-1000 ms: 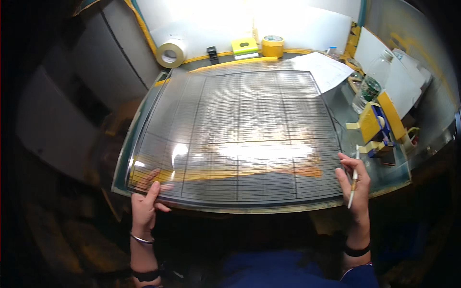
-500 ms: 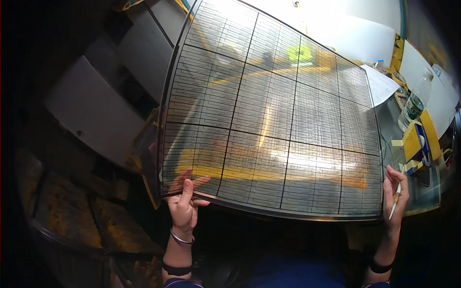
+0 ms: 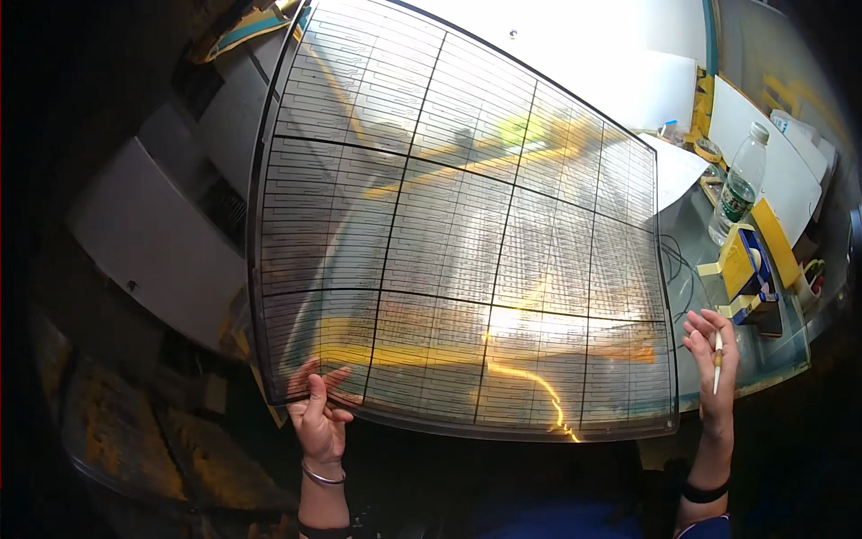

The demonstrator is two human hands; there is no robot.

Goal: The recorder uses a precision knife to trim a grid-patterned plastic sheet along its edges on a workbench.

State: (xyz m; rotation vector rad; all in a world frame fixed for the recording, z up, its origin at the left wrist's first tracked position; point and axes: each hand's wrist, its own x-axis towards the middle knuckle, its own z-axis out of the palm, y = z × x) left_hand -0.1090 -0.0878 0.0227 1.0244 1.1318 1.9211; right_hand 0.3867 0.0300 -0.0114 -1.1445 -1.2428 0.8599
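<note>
A large see-through film sheet [image 3: 431, 269] printed with fine black lines and a thicker black grid is held up, tilted, in front of me. My left hand [image 3: 319, 418] grips its lower left corner, thumb on the near face and fingers seen through the film behind it. Just off the sheet's lower right edge is my right hand [image 3: 716, 373], palm partly turned in and fingers curled. A slim white pen-like stick [image 3: 717, 364] with a brownish band lies held along its fingers. Whether it is a pen or a brush I cannot tell.
A glass-topped table [image 3: 777, 359] lies behind at right, with a yellow and blue tape dispenser [image 3: 750, 269], a clear plastic bottle [image 3: 741, 184], a paper sheet [image 3: 678, 171] and a tape roll [image 3: 708, 150]. Bright light comes from the back. A pale panel [image 3: 153, 242] stands at left.
The sheet and my left hand have shifted left and down in view. My right hand has come away from the sheet's right edge, its fingers opening slightly around the stick.
</note>
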